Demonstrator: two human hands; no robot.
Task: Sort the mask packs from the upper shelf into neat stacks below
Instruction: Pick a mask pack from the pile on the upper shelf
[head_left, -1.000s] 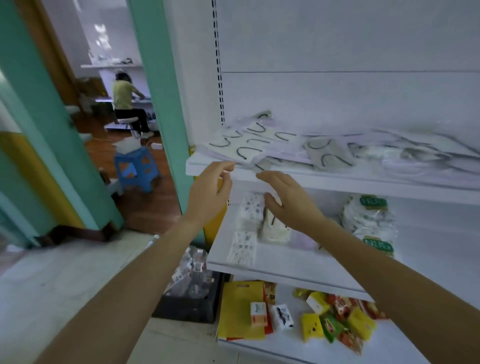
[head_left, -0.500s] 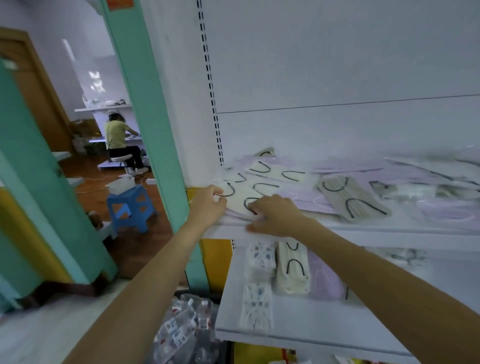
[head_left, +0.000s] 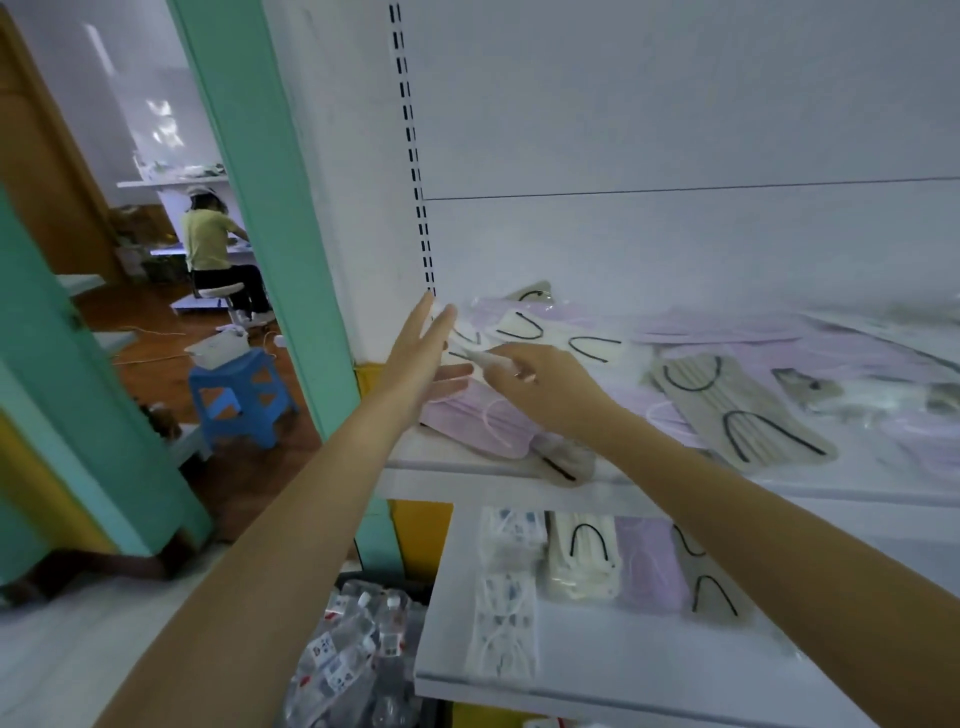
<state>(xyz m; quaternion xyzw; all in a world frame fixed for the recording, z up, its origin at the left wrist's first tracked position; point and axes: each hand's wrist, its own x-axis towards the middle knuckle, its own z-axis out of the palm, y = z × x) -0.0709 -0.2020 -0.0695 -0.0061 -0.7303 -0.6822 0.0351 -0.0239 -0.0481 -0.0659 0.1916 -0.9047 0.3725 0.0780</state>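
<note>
Glossy clear-plastic mask packs (head_left: 737, 410), smooth matt white metal shelf (head_left: 623, 670), blue plastic stool (head_left: 241, 395)

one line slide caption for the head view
Right hand pinches a pale mask pack on the cluttered upper shelf, left hand open beside it; sorted stacks sit on the lower shelf.

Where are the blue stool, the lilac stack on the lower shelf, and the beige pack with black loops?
blue stool (head_left: 236, 371), head view, seat's front edge.
lilac mask stack (head_left: 649, 564), head view, middle of top pack.
beige mask pack (head_left: 743, 410), head view, pleated middle.
</note>
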